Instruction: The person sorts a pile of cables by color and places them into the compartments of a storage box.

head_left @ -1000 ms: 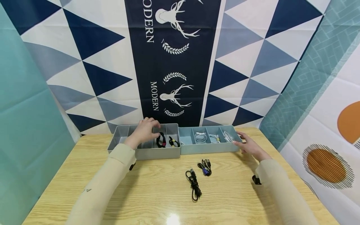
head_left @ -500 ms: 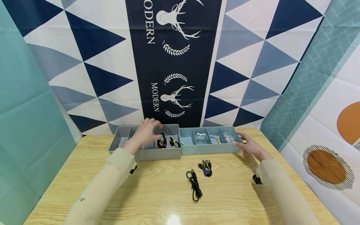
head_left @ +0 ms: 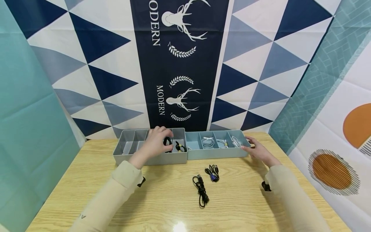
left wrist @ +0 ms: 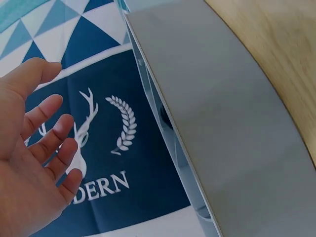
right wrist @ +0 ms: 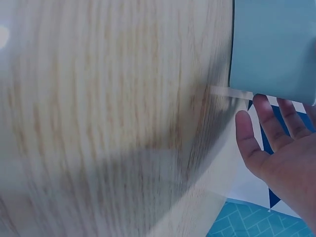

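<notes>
My left hand (head_left: 156, 142) is over the grey divided box (head_left: 165, 159), its fingers loosely bent. In the left wrist view, nothing lies between the thumb and fingers of that hand (left wrist: 37, 143). Near its fingertips a coiled black cable (head_left: 167, 141) sits in one compartment, partly hidden by the hand. One compartment to the right holds a black cable with yellow parts (head_left: 179, 147). At the right end of the light blue divided box (head_left: 217, 155), my right hand (head_left: 259, 151) rests its fingers on the end wall. In the right wrist view these fingers are only slightly bent.
The blue box has coiled pale cables (head_left: 207, 142) in several compartments. Two bundled cables lie on the wooden table (head_left: 162, 199) in front: a black cable with a blue connector (head_left: 214, 175) and a longer black cable (head_left: 201, 191). A patterned cloth (head_left: 179, 64) hangs behind the boxes.
My left hand has shifted to the right and slightly toward me, now covering part of the coiled black cable. The right hand has stayed at the blue box's end.
</notes>
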`<state>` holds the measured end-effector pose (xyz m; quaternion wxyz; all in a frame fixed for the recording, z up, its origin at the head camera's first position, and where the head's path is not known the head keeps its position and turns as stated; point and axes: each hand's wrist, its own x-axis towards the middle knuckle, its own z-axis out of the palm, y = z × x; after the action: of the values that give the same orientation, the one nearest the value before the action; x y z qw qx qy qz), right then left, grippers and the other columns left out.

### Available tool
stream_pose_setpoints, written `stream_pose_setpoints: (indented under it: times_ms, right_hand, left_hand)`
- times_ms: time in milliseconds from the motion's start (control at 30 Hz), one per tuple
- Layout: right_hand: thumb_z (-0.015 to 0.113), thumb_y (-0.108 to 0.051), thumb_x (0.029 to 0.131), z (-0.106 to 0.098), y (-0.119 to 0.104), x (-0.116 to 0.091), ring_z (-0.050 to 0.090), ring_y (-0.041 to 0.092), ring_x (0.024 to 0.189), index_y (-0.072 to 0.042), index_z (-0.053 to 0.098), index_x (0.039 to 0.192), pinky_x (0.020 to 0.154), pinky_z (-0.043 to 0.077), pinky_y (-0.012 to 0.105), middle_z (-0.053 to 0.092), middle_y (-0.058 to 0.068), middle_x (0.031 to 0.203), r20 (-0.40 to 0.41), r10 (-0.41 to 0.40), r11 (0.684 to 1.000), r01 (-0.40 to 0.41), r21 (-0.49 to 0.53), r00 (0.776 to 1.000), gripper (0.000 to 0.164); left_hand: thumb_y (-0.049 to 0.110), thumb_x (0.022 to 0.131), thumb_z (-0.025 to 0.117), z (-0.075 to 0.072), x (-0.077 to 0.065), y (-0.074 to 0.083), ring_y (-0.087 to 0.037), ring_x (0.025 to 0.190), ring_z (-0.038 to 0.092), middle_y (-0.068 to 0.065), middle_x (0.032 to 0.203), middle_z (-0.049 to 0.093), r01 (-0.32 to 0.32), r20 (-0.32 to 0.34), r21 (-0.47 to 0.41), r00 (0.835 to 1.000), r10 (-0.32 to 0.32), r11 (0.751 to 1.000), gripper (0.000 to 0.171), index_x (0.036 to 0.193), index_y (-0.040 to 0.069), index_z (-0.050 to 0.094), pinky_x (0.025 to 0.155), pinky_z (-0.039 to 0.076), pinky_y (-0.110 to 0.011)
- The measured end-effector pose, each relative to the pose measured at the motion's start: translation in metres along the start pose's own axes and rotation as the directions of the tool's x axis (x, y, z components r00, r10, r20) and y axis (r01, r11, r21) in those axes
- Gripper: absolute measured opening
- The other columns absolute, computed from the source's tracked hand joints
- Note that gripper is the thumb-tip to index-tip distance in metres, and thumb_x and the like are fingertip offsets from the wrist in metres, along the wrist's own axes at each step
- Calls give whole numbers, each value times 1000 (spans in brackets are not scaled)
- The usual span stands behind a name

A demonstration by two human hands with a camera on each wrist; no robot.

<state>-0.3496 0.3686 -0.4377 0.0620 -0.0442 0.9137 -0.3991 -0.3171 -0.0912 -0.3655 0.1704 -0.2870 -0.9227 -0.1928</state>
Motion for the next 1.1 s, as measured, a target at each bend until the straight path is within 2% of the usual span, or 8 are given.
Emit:
stream_pose_setpoints:
  times_ms: [133,300,533,633,767,933,1100]
  right_hand:
    - [54,-46,93,2,1,1,33,49,125,-5,9,152,100,35,58,15,33,149,-25,-12,1000,12,-19,1000,85]
    - [53,-47,93,3,2,4,32,50,126,-4,10,151,101,33,60,17,33,149,-56,-15,1000,13,-26,998,84]
    - [55,-51,91,3,4,4,40,48,121,-8,9,152,86,49,49,15,31,150,-40,-2,1000,2,15,999,88]
    - [55,-54,89,3,6,3,36,49,124,-11,6,153,89,47,52,10,31,151,-15,18,999,-17,51,1000,91]
    - [55,-54,89,3,7,2,26,52,130,-16,2,153,93,44,56,4,31,152,12,25,996,-26,86,1000,92]
    - [55,-53,90,3,8,1,24,50,132,-18,1,153,91,46,52,3,33,151,20,19,995,-21,97,1000,91]
    - [55,-52,90,5,7,1,31,45,126,-19,1,153,82,49,42,3,34,151,20,24,995,-26,101,1000,90]
  left_hand:
    - [27,78,75,3,-6,11,-22,100,48,0,105,59,-17,-23,4,1000,17,1000,28,101,16,65,83,37,-44]
    - [27,77,76,10,-15,23,-22,98,49,1,105,60,-49,-40,-4,998,49,999,28,101,18,65,79,38,-41]
    - [30,77,77,26,-25,34,-21,100,48,2,107,59,-53,0,-59,999,53,997,29,101,19,64,87,37,-44]
    - [30,77,77,33,-27,37,-22,104,48,2,109,59,-60,19,-80,998,61,995,32,103,16,64,96,36,-48]
    - [32,78,76,42,-30,38,-23,113,48,1,114,59,-55,53,-87,997,60,995,34,105,16,64,106,28,-53]
    - [34,78,75,52,-32,39,-21,115,47,2,117,59,-63,71,-102,995,70,993,35,107,17,64,103,31,-49]
    - [31,78,74,60,-34,40,-21,112,47,4,114,59,-69,85,-156,993,83,985,34,108,18,63,104,30,-54]
